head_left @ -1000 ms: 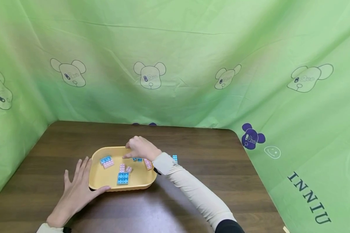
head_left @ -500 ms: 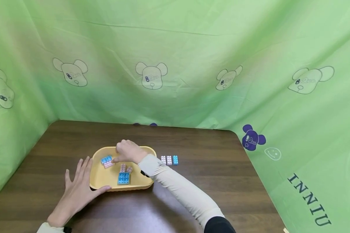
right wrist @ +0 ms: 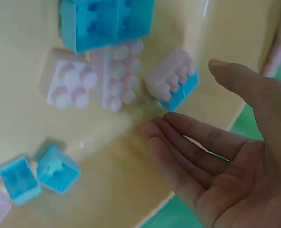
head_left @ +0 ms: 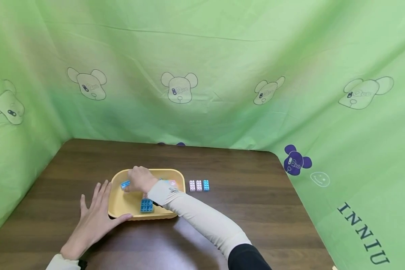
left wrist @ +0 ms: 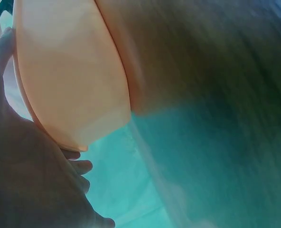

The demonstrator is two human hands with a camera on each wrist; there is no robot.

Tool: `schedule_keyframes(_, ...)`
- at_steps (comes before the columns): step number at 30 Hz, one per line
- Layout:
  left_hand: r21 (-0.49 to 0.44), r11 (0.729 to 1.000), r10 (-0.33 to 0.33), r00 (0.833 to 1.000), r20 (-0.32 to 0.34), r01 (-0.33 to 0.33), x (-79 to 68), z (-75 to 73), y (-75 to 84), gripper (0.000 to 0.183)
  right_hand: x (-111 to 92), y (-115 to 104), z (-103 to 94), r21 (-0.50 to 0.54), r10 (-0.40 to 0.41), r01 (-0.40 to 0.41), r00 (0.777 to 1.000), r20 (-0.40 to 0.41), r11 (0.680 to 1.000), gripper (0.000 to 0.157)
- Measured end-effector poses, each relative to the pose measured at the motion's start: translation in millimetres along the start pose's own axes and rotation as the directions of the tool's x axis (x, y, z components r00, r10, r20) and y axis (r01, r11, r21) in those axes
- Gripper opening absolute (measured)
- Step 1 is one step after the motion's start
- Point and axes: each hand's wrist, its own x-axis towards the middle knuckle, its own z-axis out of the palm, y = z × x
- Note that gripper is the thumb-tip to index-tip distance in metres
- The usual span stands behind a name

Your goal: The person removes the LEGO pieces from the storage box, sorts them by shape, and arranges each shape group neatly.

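Observation:
My left hand [head_left: 96,213] lies with spread, straight fingers against the left end of a yellow tray [head_left: 125,206], its thumb along the front rim. My right hand [head_left: 141,179] reaches down into the tray's left part. In the right wrist view, thumb and fingers stand apart on either side of a pink toy brick [right wrist: 166,76] lying against a blue toy brick [right wrist: 184,91]; no grip shows. Close by are a large blue brick [right wrist: 107,23], a long pink brick [right wrist: 114,76] and a small pink brick [right wrist: 70,80]. Two small blue bricks [right wrist: 19,179] lie farther off.
Right of the tray, two pink bricks [head_left: 195,186] and a blue brick [head_left: 206,185] stand in a row on the brown wooden table [head_left: 256,198]. A green cloth [head_left: 216,112] hangs behind and beside the table.
My right hand has moved left across the tray to the pink and blue bricks. The row outside the tray, mostly hidden by the arm before, shows fully. My left hand stays at the tray.

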Motion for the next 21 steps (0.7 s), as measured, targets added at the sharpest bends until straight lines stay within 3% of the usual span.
schedule_keyframes(9, 0.001, 1.000, 0.010, 1.000, -0.028, -0.010, 0.5, 1.8, 0.4, 0.128, 9.3, -13.9, 14.1, -0.108, 0.101, -0.104, 0.994, -0.028, 0.989, 0.042)
schedule_keyframes(14, 0.001, 1.000, 0.021, 0.998, -0.054, -0.021, -0.1, 2.8, -0.1, 0.127, 11.6, -20.7, 19.3, -0.184, 0.142, -0.149, 0.989, -0.049, 0.972, 0.035)
schedule_keyframes(21, -0.004, 1.000, 0.017, 0.998, -0.056, -0.018, -0.5, 3.4, -1.0, 0.127, 12.3, -22.2, 22.2, -0.192, 0.158, -0.165, 0.986, -0.055, 0.967, 0.027)
